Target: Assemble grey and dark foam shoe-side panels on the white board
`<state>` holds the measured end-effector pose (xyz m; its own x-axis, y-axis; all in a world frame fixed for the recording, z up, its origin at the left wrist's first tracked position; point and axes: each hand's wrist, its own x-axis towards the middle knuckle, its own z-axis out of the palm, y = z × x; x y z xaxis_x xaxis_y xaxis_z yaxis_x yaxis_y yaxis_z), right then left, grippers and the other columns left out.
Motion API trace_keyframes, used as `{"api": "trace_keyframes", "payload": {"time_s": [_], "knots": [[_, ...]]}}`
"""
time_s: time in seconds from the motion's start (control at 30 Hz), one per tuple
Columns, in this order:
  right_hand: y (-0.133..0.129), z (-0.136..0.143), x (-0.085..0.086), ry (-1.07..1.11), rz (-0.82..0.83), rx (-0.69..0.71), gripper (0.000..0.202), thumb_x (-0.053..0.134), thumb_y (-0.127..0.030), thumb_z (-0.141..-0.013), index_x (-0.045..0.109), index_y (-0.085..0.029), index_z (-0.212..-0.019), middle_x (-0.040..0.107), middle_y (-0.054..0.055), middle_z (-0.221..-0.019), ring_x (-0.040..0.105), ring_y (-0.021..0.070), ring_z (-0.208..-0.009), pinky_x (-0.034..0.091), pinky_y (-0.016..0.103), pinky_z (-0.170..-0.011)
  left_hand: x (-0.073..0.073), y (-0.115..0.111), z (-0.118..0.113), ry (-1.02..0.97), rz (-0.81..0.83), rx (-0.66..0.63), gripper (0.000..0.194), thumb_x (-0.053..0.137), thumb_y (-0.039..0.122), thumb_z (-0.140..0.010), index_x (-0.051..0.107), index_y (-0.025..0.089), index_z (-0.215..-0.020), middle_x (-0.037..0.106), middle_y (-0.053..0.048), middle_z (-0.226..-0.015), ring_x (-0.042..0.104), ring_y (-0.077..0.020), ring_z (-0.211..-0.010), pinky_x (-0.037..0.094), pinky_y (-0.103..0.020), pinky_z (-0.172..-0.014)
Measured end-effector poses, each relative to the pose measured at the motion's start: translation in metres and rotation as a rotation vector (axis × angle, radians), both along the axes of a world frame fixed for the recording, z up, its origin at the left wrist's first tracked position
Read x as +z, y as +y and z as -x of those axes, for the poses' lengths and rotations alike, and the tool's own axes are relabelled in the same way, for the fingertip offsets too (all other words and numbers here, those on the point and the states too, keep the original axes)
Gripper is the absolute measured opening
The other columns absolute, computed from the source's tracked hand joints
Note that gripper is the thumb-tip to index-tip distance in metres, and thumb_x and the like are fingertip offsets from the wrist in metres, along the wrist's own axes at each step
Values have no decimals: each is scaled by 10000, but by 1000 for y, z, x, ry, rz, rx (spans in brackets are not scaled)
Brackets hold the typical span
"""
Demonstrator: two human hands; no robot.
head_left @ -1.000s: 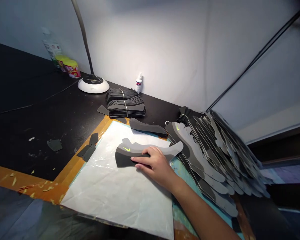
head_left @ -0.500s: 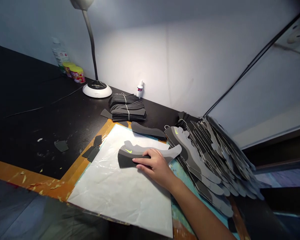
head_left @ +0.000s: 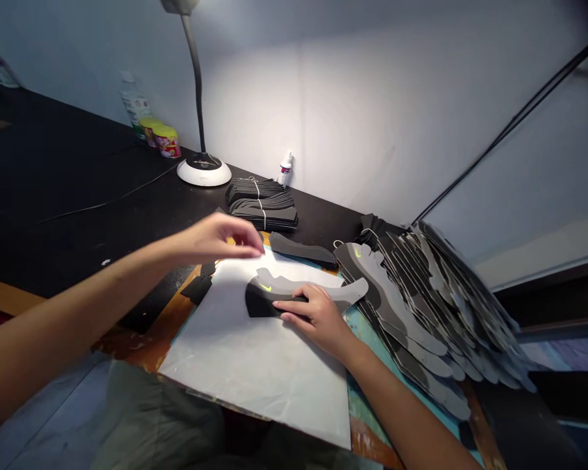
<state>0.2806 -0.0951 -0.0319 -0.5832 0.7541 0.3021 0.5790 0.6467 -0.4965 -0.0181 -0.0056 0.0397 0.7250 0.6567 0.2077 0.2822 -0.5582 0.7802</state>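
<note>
A grey shoe upper piece (head_left: 285, 284) with a dark end and a small yellow-green swoosh lies flat on the white sheet (head_left: 255, 365). My right hand (head_left: 316, 316) rests on its middle, fingers stretched out and pressing it down. Above the sheet's far left corner is my left hand (head_left: 225, 238), slightly blurred. Its fingers are loosely bent, the thumb lies apart from them, and nothing shows between them. Just beyond it sits a dark curved strip-like stack (head_left: 301, 251). Small dark cut pieces (head_left: 198, 284) lie partly under my left forearm.
A fanned pile of similar grey upper pieces (head_left: 421, 307) stands at the right. Behind are tied dark bundles (head_left: 262, 205), a small white bottle (head_left: 285, 168) and a lamp base (head_left: 204, 171). Yellow-lidded tubs (head_left: 166, 141) and a clear bottle (head_left: 134, 104) stand further left.
My left hand has come into view from the left and now hovers over the sheet's far corner. My right hand stays on the upper piece. The camera view has shifted slightly.
</note>
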Motion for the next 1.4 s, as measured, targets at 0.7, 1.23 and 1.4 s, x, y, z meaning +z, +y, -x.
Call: {"api": "trace_keyframes", "payload": {"time_s": [0.7, 1.23, 1.4], "knots": [[-1, 1, 4, -28, -5, -2, 273, 587, -398, -996, 760, -302, -1184, 618, 69, -980, 578, 222, -977, 466, 424, -936, -53, 7, -10, 130, 83, -200, 260, 679, 432, -937, 798, 204, -977, 723, -72, -956, 622, -174, -921, 460, -231, -816], [0, 0, 2, -34, 2, -2, 271, 584, -401, -999, 761, -308, -1183, 626, 64, -975, 581, 220, -970, 461, 411, -925, -51, 2, -13, 170, 25, -253, 235, 701, 472, -919, 818, 268, -914, 664, -42, -920, 550, -187, -950, 397, -248, -879], [0, -1, 2, -41, 0, 2, 270, 596, -406, -992, 757, -313, -1188, 613, 60, -981, 574, 215, -971, 456, 408, -934, -49, -2, -12, 162, -9, -273, 147, 695, 360, -940, 812, 270, -939, 677, -44, -947, 551, -190, -975, 405, -250, -880]]}}
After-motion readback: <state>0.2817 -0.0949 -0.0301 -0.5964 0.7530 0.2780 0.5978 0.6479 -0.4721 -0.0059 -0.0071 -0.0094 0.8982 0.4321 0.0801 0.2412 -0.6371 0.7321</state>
